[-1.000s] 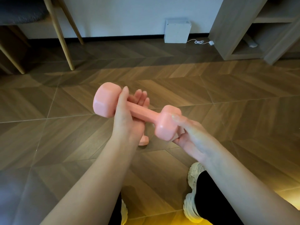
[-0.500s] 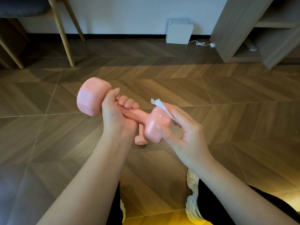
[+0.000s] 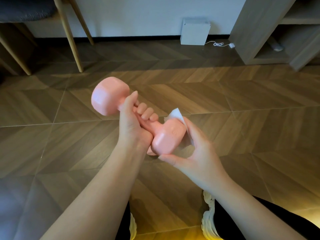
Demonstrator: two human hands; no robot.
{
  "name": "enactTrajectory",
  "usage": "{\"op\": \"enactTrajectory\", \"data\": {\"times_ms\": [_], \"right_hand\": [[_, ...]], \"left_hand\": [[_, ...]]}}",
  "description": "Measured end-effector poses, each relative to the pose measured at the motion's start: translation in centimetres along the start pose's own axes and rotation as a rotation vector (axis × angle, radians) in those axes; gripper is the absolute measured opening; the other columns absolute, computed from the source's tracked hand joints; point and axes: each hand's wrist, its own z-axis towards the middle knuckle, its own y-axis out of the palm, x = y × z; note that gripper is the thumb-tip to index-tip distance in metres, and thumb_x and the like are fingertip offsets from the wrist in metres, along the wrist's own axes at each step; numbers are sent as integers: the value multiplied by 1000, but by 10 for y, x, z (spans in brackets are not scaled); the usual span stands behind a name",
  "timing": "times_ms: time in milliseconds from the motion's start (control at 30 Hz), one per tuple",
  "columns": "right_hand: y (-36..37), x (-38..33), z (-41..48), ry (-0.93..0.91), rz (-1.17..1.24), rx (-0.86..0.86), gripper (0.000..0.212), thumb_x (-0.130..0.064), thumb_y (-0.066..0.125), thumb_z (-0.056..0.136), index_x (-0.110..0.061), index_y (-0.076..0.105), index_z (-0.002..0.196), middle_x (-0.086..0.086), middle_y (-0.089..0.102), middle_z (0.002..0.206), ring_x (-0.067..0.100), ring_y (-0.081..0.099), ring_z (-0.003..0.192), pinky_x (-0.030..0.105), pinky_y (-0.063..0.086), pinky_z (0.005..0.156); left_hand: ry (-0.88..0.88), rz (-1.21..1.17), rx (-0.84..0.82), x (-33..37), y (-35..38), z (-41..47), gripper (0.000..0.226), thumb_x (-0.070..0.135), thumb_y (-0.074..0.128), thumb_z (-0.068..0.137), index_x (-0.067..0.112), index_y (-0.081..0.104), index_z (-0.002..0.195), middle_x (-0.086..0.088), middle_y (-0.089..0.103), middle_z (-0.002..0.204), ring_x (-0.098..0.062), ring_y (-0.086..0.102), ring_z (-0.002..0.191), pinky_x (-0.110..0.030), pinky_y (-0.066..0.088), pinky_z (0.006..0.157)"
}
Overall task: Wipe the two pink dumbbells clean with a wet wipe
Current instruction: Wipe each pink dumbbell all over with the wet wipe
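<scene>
My left hand point(image 3: 130, 122) curls tight round the bar of the pink dumbbell point(image 3: 167, 137). My right hand point(image 3: 199, 153) cups its near end, its fingers pressing the wet wipe point(image 3: 175, 113) there.

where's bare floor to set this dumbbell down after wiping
Bare floor lies left of the left hand, out to the chair legs, and right of the right hand holding the wet wipe, up to the shelf unit. The strip ahead toward the white box is free. Crowded: under the held dumbbell, where the second dumbbell lies, and by the shoes.
</scene>
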Motion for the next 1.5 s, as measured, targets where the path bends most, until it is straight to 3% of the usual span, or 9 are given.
{"op": "enactTrajectory", "data": {"times_ms": [133, 267, 433, 733, 833, 933, 1033, 1233, 1500], "right_hand": [[2, -3, 5, -246, -139, 79, 78, -35, 84, 73, -9, 51, 139, 0, 56, 141, 16, 50, 133, 59, 40, 107], [-2, -1, 10, -140, -132, 26, 77, -42, 83, 75, -15, 51, 140, -7, 56, 139, 11, 49, 132, 52, 43, 107], [5, 5, 5, -400, -307, 106, 62, -32, 77, 81, -9, 56, 134, 1, 52, 145, 14, 43, 140, 58, 25, 118], [2, -1, 2, -237, -17, 56, 57, -42, 70, 86, -20, 56, 136, -5, 46, 151, 11, 35, 144, 53, 33, 115], [-7, -6, 11, 218, 446, 40, 65, -66, 63, 79, -45, 47, 139, -18, 43, 151, 7, 43, 138, 45, 38, 112], [-14, 0, 18, 665, 834, -260, 76, -66, 64, 76, -28, 50, 141, 11, 59, 132, 30, 63, 109, 58, 47, 96], [-13, 2, 14, 674, 931, -388, 67, -51, 63, 84, -15, 51, 139, 29, 58, 131, 49, 59, 115, 50, 57, 84], [-6, 6, 8, 549, 601, -188, 69, -47, 80, 68, -31, 54, 130, 2, 65, 126, 18, 68, 109, 40, 58, 85], [-13, 5, 11, 648, 885, -333, 63, -45, 70, 83, -22, 51, 138, 19, 62, 128, 30, 67, 104, 47, 58, 81]], "left_hand": [[25, -53, 43, 7, -1, 4, 35, 17, 55, 92, 20, 37, 61, 9, 26, 46, -8, 26, 37, -21, 30, 38], [33, -27, 69, 8, 0, 5, 35, 16, 53, 91, 20, 36, 61, 8, 27, 47, -9, 27, 38, -22, 30, 40], [37, 7, 92, 7, -1, 6, 37, 16, 51, 91, 21, 32, 60, 7, 25, 48, -10, 25, 39, -23, 28, 42], [78, 35, 127, 8, -3, 7, 33, 15, 53, 91, 20, 33, 65, 6, 26, 50, -11, 25, 41, -23, 29, 43], [69, 64, 72, 7, -2, 6, 32, 15, 51, 91, 20, 32, 65, 6, 25, 49, -11, 24, 41, -24, 28, 43], [46, 106, -36, 2, 0, 3, 34, 15, 49, 91, 21, 33, 61, 7, 24, 47, -11, 24, 40, -24, 27, 42], [8, 121, -96, -4, 4, -1, 35, 17, 51, 91, 21, 36, 59, 7, 29, 48, -10, 29, 40, -23, 31, 43], [-54, 156, 70, -13, 5, -3, 35, 28, 62, 90, 21, 38, 66, 6, 33, 51, -10, 32, 42, -20, 34, 44], [0, 68, 44, -7, 0, -1, 36, 23, 53, 90, 21, 34, 58, 7, 24, 50, -11, 24, 40, -22, 29, 42]]}}
